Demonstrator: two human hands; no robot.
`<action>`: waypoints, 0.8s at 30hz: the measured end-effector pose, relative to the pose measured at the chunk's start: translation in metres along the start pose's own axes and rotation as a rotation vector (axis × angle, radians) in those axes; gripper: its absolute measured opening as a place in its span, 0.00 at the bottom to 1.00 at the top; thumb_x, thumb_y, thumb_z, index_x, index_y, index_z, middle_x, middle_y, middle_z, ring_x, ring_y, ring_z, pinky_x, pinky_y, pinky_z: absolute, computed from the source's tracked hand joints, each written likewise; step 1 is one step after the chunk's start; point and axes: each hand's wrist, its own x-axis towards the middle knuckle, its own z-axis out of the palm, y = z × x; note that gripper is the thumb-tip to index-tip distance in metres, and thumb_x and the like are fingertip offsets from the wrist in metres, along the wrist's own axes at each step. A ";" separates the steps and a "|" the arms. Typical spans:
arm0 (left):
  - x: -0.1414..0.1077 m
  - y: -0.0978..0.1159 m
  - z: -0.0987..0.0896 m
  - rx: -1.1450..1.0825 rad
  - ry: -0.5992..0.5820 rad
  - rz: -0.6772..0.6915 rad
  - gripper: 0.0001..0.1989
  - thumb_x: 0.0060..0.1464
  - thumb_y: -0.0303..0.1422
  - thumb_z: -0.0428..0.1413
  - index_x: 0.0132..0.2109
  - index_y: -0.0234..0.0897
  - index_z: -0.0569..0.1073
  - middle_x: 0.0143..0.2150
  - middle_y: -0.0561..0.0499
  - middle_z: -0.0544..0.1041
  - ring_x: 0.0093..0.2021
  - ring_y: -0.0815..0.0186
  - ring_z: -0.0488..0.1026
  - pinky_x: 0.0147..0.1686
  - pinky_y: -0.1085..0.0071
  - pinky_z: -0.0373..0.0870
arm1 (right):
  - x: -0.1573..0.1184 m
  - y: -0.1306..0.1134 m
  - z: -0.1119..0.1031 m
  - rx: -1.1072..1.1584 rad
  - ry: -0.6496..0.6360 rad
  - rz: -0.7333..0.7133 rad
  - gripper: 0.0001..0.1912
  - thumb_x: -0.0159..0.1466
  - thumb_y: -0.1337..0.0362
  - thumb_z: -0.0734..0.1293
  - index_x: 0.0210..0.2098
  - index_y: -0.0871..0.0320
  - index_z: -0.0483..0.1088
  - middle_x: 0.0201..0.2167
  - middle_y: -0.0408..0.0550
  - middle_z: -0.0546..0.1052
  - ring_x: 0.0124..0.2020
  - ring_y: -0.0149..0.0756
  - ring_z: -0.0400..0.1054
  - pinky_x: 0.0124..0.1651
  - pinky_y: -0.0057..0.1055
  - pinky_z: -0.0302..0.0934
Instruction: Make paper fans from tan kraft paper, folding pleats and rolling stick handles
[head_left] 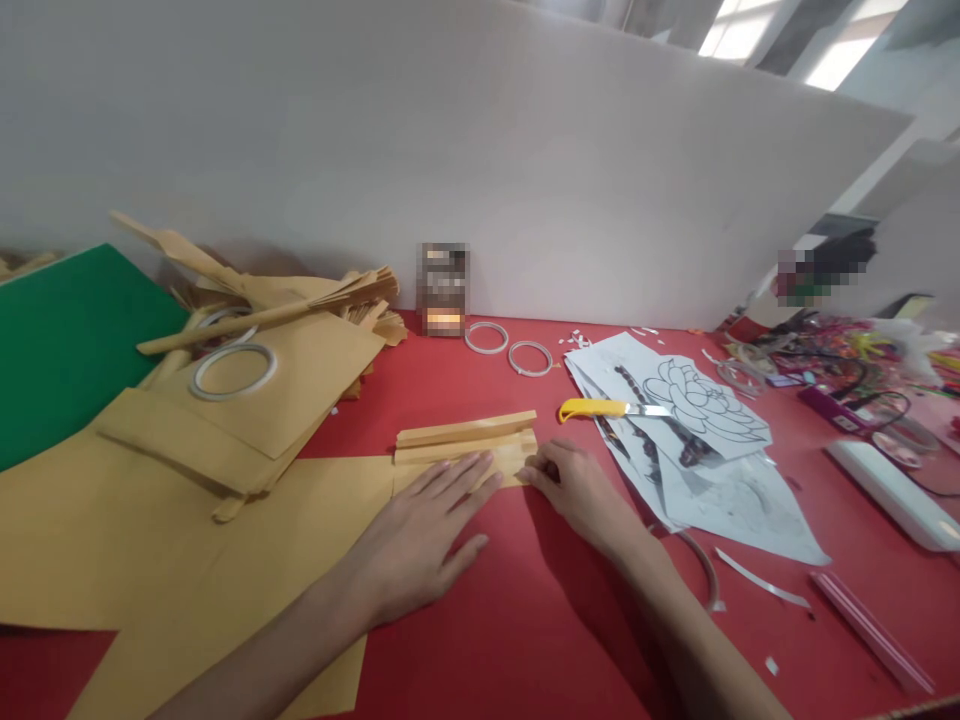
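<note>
A small tan paper piece (466,440) with folded strips lies on the red table, its long folds running left to right. My left hand (420,535) rests flat on its near edge, fingers spread and pointing away from me. At the right end of the paper, my right hand (566,485) has its fingers curled and pinched on the corner. Just beyond the right hand lies a yellow craft knife (600,409), its blade out and pointing right over some printed sheets. Large tan paper sheets (225,560) lie under and beside my left forearm.
Folded tan papers (300,400) with a tape roll (233,371) are heaped at the left, near a green board (82,350). Two more rolls (530,358) stand back by the white partition. Flower drawings (705,410), a white case (896,495) and clutter occupy the right.
</note>
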 end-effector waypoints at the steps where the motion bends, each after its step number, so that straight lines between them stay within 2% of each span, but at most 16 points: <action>1: 0.000 0.000 0.000 0.002 0.001 0.001 0.33 0.77 0.45 0.44 0.81 0.47 0.45 0.82 0.51 0.48 0.80 0.57 0.52 0.77 0.56 0.50 | 0.000 0.001 -0.001 0.002 0.000 0.006 0.13 0.72 0.65 0.70 0.30 0.54 0.69 0.33 0.44 0.76 0.36 0.39 0.72 0.37 0.31 0.61; 7: 0.000 0.000 0.000 0.007 -0.002 0.003 0.33 0.77 0.45 0.44 0.81 0.47 0.45 0.82 0.51 0.49 0.80 0.57 0.53 0.77 0.56 0.50 | -0.001 0.005 -0.001 0.029 0.005 0.035 0.14 0.72 0.63 0.70 0.29 0.54 0.68 0.32 0.45 0.78 0.34 0.39 0.73 0.36 0.32 0.61; 12: 0.000 0.000 0.000 0.000 0.000 0.001 0.33 0.77 0.45 0.43 0.81 0.48 0.45 0.82 0.51 0.48 0.80 0.57 0.52 0.77 0.56 0.49 | -0.003 0.020 -0.005 0.016 0.020 0.077 0.16 0.71 0.59 0.70 0.28 0.53 0.66 0.30 0.44 0.78 0.30 0.38 0.72 0.34 0.33 0.60; 16: 0.000 0.000 0.000 0.004 0.003 -0.004 0.33 0.77 0.45 0.44 0.81 0.49 0.45 0.82 0.52 0.48 0.79 0.56 0.53 0.77 0.56 0.49 | -0.005 0.021 -0.013 0.011 0.041 0.038 0.13 0.72 0.59 0.69 0.30 0.53 0.68 0.31 0.44 0.77 0.30 0.38 0.72 0.33 0.33 0.61; 19: 0.000 0.000 0.000 -0.002 0.023 0.000 0.33 0.77 0.44 0.44 0.81 0.50 0.43 0.82 0.52 0.49 0.79 0.57 0.54 0.77 0.56 0.49 | -0.011 0.005 -0.013 -0.046 0.193 -0.092 0.06 0.74 0.64 0.64 0.41 0.54 0.73 0.39 0.50 0.80 0.40 0.43 0.76 0.43 0.38 0.68; 21: 0.000 0.000 0.000 -0.006 0.032 0.005 0.34 0.76 0.43 0.45 0.81 0.50 0.42 0.82 0.52 0.50 0.79 0.57 0.53 0.77 0.57 0.50 | -0.019 -0.009 -0.006 -0.155 0.243 -0.243 0.14 0.74 0.71 0.60 0.52 0.55 0.74 0.48 0.55 0.82 0.50 0.47 0.76 0.55 0.46 0.68; 23: 0.000 0.000 0.000 -0.006 0.035 0.009 0.35 0.76 0.43 0.45 0.81 0.48 0.42 0.82 0.52 0.50 0.79 0.58 0.53 0.76 0.58 0.50 | -0.029 -0.020 0.007 -0.285 0.172 -0.386 0.23 0.70 0.75 0.60 0.61 0.57 0.72 0.56 0.58 0.81 0.56 0.50 0.75 0.61 0.50 0.66; 24: 0.000 0.000 0.000 -0.004 0.033 0.008 0.35 0.76 0.43 0.46 0.81 0.47 0.42 0.82 0.52 0.51 0.80 0.58 0.52 0.76 0.58 0.50 | -0.035 -0.024 0.016 -0.342 0.141 -0.406 0.26 0.69 0.77 0.61 0.64 0.59 0.71 0.59 0.59 0.79 0.59 0.51 0.74 0.64 0.50 0.65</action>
